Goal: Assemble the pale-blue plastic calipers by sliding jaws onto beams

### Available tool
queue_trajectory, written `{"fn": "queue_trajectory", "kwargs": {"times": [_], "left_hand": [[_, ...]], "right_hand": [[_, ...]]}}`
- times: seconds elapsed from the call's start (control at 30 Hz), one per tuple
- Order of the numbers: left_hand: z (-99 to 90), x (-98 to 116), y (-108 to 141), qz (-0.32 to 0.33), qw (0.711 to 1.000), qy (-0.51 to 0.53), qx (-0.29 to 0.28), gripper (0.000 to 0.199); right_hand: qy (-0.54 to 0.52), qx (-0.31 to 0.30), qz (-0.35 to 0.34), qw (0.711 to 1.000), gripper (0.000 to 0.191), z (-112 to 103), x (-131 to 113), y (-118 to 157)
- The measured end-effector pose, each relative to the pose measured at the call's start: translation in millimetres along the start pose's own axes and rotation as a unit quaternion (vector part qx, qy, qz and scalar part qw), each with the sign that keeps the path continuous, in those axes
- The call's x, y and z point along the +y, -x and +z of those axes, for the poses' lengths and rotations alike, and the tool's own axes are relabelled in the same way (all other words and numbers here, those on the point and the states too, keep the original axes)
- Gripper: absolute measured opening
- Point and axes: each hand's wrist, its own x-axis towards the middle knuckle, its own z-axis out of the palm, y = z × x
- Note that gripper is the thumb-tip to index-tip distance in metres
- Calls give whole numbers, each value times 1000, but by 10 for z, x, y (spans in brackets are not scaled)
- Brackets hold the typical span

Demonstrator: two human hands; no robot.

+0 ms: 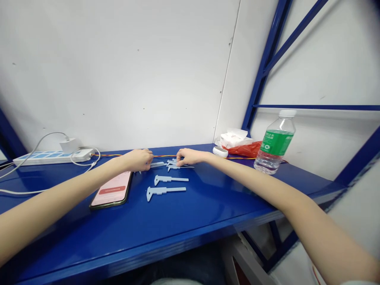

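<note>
Two pale blue plastic calipers lie one in front of the other on the blue table, the nearer caliper and the farther caliper. Behind them, my left hand has its fingers curled down on a caliper whose beam sticks out to the right. My right hand pinches at a small group of calipers lying close together; its fingertips are on one of them. A phone with a lit pinkish screen lies under and in front of my left wrist.
A white power strip with a plugged charger and cables sits at the left. At the right stand a water bottle, a red bag, tissues and a white oval case. Thin coloured wires run along the back.
</note>
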Motion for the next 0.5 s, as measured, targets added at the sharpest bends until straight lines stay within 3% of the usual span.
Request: {"fn": "queue_trajectory", "kwargs": {"times": [0.13,0.5], "left_hand": [[-25,13,67,-7,998,-54,23,18],[57,33,215,78,984,-125,99,10]], "right_hand": [[32,40,-10,999,20,33,-12,19],[127,112,-26,985,34,170,-61,34]]}}
